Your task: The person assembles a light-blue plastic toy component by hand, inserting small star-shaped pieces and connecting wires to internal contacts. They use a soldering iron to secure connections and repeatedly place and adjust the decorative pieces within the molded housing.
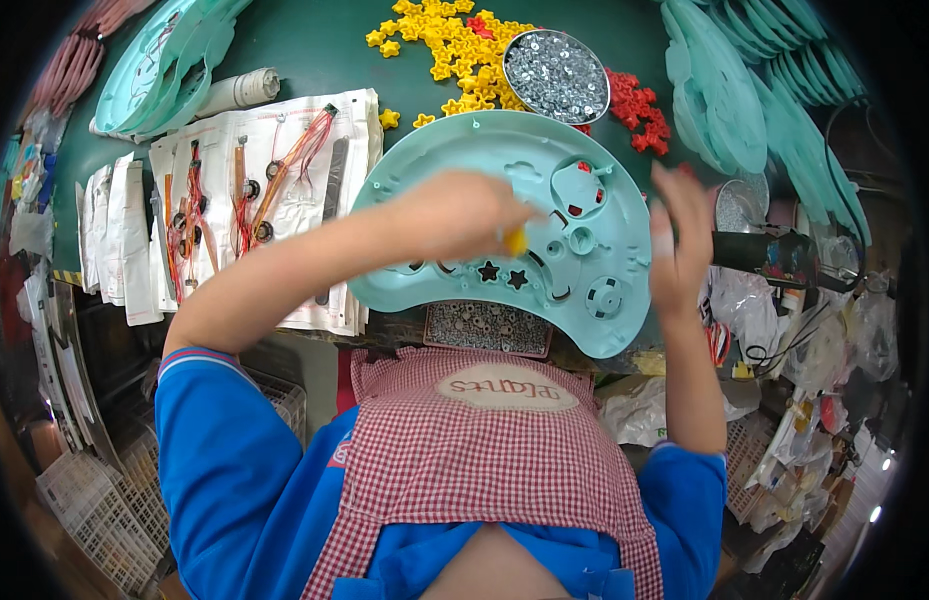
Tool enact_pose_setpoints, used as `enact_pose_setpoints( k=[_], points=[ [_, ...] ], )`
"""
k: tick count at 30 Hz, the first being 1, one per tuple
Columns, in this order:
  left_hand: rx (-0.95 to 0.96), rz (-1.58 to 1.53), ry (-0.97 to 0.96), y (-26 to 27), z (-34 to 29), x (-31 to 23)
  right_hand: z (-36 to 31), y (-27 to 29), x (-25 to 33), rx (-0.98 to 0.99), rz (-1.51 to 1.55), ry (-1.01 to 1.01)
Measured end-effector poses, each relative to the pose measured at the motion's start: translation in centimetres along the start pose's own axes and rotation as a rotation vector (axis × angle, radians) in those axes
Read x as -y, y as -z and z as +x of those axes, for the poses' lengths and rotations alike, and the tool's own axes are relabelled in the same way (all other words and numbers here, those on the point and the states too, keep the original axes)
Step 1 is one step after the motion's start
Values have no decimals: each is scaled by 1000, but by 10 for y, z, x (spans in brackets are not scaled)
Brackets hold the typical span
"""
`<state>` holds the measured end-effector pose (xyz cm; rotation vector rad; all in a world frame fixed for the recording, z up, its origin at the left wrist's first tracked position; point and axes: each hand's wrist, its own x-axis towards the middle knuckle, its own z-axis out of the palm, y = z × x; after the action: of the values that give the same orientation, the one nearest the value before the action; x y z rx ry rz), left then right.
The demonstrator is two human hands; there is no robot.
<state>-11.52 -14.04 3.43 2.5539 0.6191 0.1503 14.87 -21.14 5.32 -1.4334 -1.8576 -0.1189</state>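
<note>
A curved teal plastic shell (434, 160) lies on the bench in front of me, its hollow inner side up. It has posts, round openings and star-shaped cutouts. Above its middle, my left hand (464, 215) is closed in a pinch on a yellow star piece (515, 240); motion blurs it, and its colour matches the loose stars. My right hand (681, 250) is at the shell's right edge, fingers up and apart, holding nothing visible; whether it touches the rim I cannot tell. Red parts (584, 170) show in a round seat of the shell.
Yellow stars (464, 50), red stars (639, 110) and a round dish of small metal screws (556, 75) sit beyond the shell. Wired speakers (249, 190) lie on white paper at left. Teal shells (714, 90) are stacked at right, near a black tool (764, 248).
</note>
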Motion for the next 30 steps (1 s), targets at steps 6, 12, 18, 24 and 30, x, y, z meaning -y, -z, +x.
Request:
enact_pose_setpoints(
  k=[6, 12, 18, 24, 30],
  points=[
    [-68, -49, -492, -34, -12, 17, 23, -37, -54, 589, 133, -558],
    [47, -6, -509, -35, -7, 16, 27, -92, -114, 407, 173, -435],
    [14, 12, -436, -44, -10, 14, 44, -107, -114, 641, -60, -474],
    [-84, -6, -250, -31, -48, -8, 19, -54, -84, 177, 267, -634],
    [-155, 44, -111, -48, -44, -27, 0, -22, 0, 620, 210, -265]
  ],
)
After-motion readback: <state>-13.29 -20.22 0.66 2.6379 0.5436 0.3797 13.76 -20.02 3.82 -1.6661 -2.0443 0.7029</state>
